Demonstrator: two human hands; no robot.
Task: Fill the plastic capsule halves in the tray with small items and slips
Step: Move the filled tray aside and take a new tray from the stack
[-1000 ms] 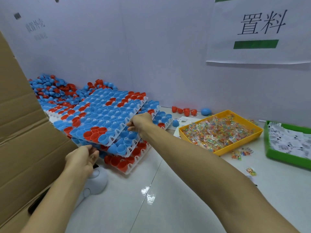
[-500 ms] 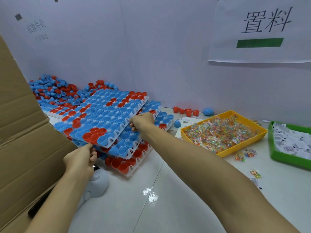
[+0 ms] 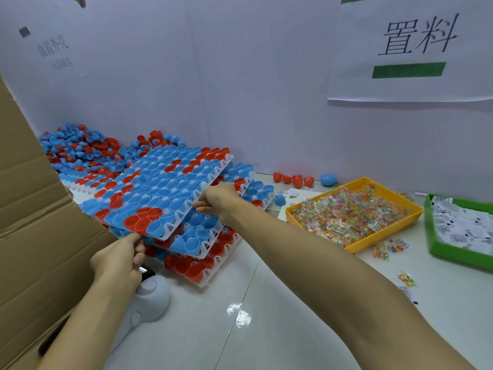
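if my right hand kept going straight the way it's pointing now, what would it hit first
Probably the top tray it already pinches at the near right edge. The right hand points left and away, so it would push into that tray and its capsule halves, though depth is hard to judge.

Single view only: head-worn wide-angle camera, looking forward and down along both forearms. Faces white wall (image 3: 240,76) at far edge of bench (image 3: 266,316). Close range: hands mid-frame, left hand (image 3: 117,260) near left, right hand (image 3: 221,201) at centre. Forearms fill lower frame. Cardboard flap (image 3: 32,222) bounds left side; green bin (image 3: 437,249) cut off at right edge. Wide-lens bending toward frame borders. No second view, so no overlap.
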